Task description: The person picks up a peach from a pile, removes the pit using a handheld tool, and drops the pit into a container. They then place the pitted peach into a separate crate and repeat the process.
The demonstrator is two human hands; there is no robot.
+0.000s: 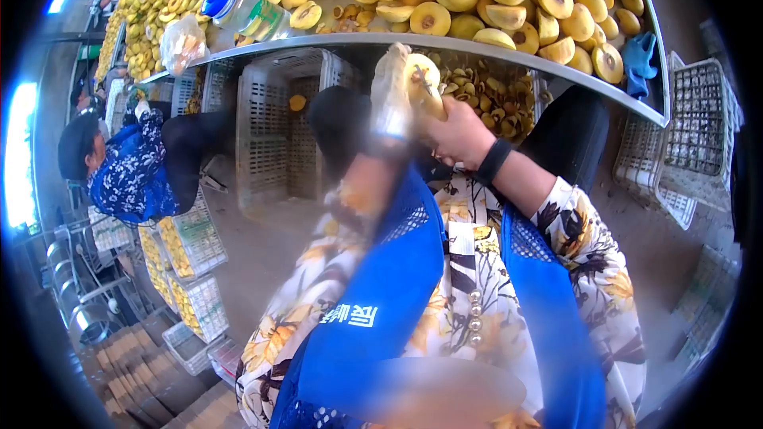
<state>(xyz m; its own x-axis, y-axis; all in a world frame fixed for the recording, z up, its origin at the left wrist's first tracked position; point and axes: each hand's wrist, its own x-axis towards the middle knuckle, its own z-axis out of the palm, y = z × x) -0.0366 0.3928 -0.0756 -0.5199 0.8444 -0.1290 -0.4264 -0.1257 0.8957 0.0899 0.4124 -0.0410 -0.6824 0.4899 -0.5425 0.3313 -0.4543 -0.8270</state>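
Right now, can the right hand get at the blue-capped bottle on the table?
Probably not readily: the right hand is busy gripping the fruit together with the left hand, and the bottle lies off beyond the left hand.

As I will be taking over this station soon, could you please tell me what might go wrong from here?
The left hand is motion-blurred and sits right against the right hand, which grips the fruit half. A slip or a dropped fruit seems possible. The cut fruit pile is heaped close to the table rim, so pieces might roll off.
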